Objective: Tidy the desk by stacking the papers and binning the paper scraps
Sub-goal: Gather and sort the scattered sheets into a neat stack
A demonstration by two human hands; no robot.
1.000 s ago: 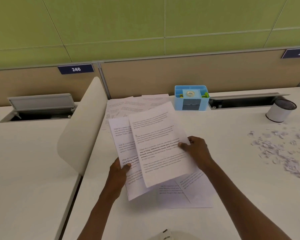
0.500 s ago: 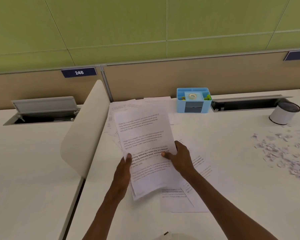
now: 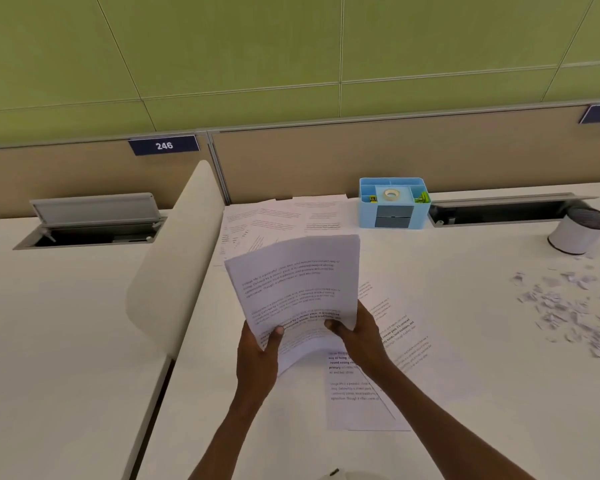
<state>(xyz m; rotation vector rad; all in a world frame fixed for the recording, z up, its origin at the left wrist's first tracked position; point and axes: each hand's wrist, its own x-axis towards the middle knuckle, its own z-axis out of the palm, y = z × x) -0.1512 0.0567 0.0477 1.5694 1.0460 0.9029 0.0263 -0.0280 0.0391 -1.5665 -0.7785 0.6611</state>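
Both hands, left hand [image 3: 257,355] and right hand [image 3: 359,337], grip the white printed paper sheets [image 3: 297,289] upright above the white tabletop [image 3: 465,271], probably to line up their edges.

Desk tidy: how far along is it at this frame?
Early. Both hands, left hand and right hand, grip a small sheaf of papers above the desk. Left: loose sheets under the arms, more sheets by the divider, and the scraps, all lying outside the white bin.
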